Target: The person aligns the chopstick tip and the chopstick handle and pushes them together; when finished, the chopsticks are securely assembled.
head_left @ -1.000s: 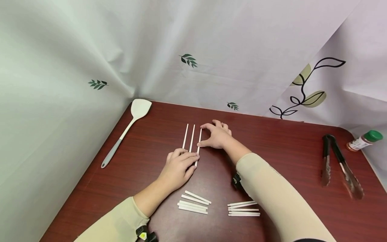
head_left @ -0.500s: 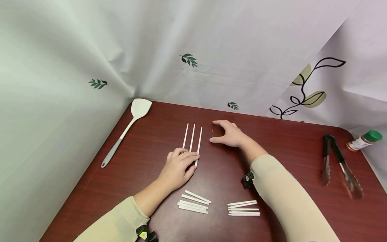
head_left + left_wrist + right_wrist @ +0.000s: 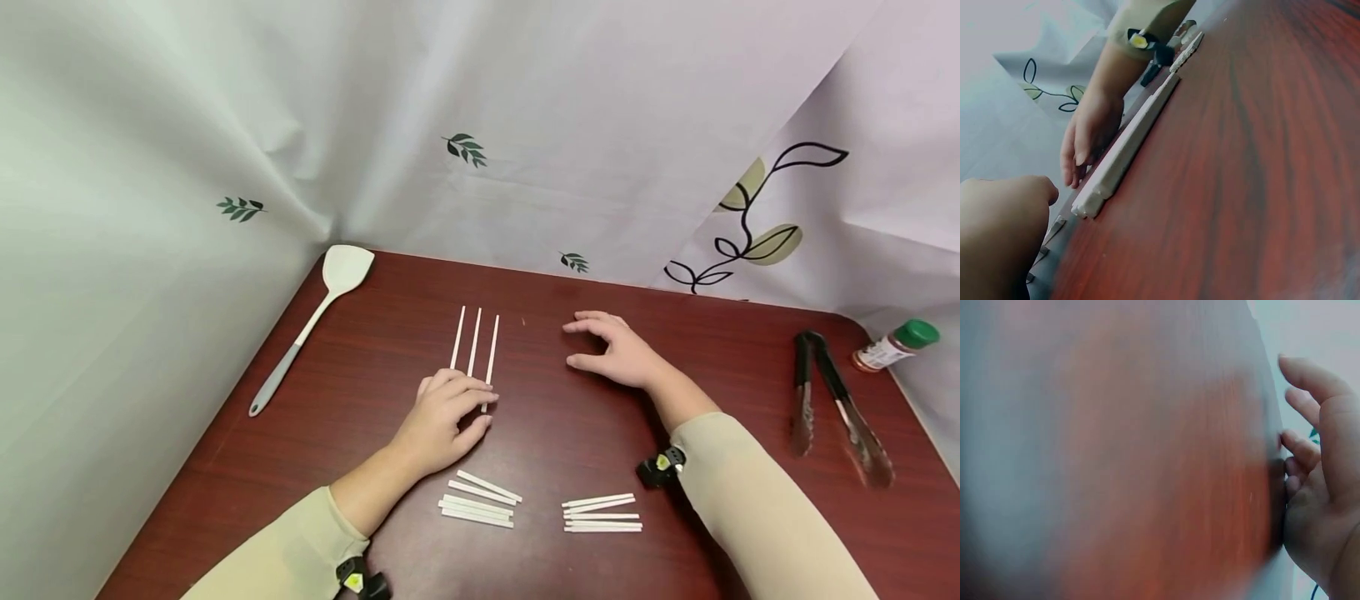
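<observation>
Three slim white sticks (image 3: pixel 475 342) stand side by side on the dark red table, pointing away from me. My left hand (image 3: pixel 444 421) lies over their near ends, its fingertips at the right-hand stick and the thumb a little apart; the near ends are mostly hidden under it. To the right, my right hand (image 3: pixel 618 350) is held low over the table with fingers and thumb spread, holding nothing. In the right wrist view the right hand (image 3: pixel 1329 469) also shows nothing in its grasp. Nearer to me lies a bunch of white sticks (image 3: pixel 480 508), with a second bunch (image 3: pixel 602 517) to its right.
A white spatula (image 3: pixel 311 325) with a grey handle lies along the table's left side. Metal tongs (image 3: pixel 840 400) with black handles are at the right, next to a green-capped seasoning bottle (image 3: pixel 896 346). A patterned white curtain (image 3: pixel 510 167) closes off the back and sides.
My right hand has let go of the right-hand stick and moved away to the right, fingers spread. The left hand has barely shifted, its fingertips sliding slightly outward.
</observation>
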`<action>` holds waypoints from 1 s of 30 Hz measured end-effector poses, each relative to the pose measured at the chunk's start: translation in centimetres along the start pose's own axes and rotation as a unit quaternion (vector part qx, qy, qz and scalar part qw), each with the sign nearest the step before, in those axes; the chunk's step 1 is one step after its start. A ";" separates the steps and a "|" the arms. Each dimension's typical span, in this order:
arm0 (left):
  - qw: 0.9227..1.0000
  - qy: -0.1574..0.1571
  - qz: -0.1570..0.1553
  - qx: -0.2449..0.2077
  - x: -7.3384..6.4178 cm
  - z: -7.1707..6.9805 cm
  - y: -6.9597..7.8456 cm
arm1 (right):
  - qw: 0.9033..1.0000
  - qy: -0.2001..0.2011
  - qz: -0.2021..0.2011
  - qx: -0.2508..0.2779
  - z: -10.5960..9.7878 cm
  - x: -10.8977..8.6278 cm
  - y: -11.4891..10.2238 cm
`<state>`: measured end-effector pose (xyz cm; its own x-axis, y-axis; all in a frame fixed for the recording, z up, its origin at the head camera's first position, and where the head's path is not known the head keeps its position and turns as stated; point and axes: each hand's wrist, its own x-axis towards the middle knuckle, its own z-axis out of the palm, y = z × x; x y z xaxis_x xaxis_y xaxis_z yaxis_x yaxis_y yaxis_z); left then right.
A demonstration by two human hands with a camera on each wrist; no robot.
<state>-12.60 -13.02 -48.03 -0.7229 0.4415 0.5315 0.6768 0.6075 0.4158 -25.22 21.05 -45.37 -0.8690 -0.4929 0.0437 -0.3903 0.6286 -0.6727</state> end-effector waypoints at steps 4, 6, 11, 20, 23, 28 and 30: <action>1.000 0.014 0.016 -0.017 0.0 0.1 -0.1 | 0.999 0.026 -0.044 0.017 0.0 -2.1 0.8; 0.999 0.018 0.025 -0.019 0.0 0.1 -0.2 | 0.997 0.043 -0.058 0.031 0.0 -3.1 1.1; 0.999 0.029 0.028 -0.021 0.1 0.2 -0.4 | 0.988 0.090 -0.093 0.080 0.0 -5.4 1.9; 0.999 0.027 0.024 -0.031 0.0 0.0 0.0 | 0.980 0.169 -0.095 0.042 1.8 -8.1 1.4; 0.998 0.022 0.043 -0.038 -0.1 -0.1 0.2 | 0.978 0.187 -0.087 0.025 2.4 -9.1 0.9; 0.996 -0.006 0.074 -0.057 -0.5 -0.2 0.5 | 0.974 0.203 -0.102 0.002 3.4 -10.9 -0.4; 0.995 -0.017 0.081 -0.064 -0.7 -0.2 0.6 | 0.972 0.203 -0.118 -0.003 3.8 -11.6 -0.9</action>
<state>-11.66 -13.05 -47.96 -0.6055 0.5506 0.5747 0.7955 0.4386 0.4180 -13.65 23.90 -48.11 -0.8032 -0.3464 0.4846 -0.5937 0.5319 -0.6039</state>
